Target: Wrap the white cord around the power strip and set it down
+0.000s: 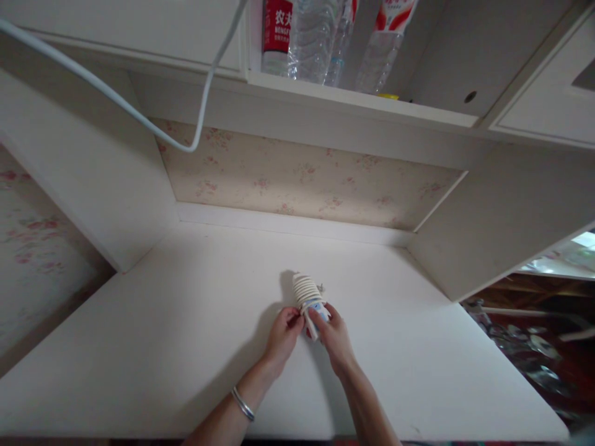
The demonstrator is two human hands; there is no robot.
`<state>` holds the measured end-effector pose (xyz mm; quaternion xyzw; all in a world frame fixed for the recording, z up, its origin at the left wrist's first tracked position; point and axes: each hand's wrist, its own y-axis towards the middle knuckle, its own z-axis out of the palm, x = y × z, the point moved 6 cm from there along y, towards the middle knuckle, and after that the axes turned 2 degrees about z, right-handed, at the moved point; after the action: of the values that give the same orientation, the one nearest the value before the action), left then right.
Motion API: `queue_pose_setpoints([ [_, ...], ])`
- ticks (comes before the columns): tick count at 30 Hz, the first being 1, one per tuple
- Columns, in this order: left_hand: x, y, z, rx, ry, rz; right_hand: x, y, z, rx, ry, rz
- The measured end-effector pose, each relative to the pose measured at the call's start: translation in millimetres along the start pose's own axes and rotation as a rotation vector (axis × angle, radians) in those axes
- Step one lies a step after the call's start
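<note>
A white cord (305, 287) is wound in several close turns around a slim white and blue object (318, 308), whose exact kind I cannot make out. My right hand (333, 334) is closed around the near right side of this object, thumb lying over its blue part. At its left edge my left hand (284, 337) pinches the cord just below the turns, fingertips pressed together. A small pale end sticks out on the right of the windings. The bundle is tilted, its far end pointing away over the white tabletop (209, 322). My palms hide part of the underside.
Above the back of the table runs an open shelf (362, 99) with several clear plastic bottles (313, 40). A bent white tube (139, 118) crosses the upper left. White side panels (506, 210) bound the table; metal and glass items (534, 353) lie lower down at the right.
</note>
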<state>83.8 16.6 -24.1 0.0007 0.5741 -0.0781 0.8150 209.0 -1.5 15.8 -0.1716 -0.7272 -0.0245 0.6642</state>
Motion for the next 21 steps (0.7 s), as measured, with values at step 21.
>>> queue_pose_setpoints([
  [21, -58, -2, 2, -0.003, 0.803, 0.485, 47, -46, 13, 0.172, 0.4, 0.008],
])
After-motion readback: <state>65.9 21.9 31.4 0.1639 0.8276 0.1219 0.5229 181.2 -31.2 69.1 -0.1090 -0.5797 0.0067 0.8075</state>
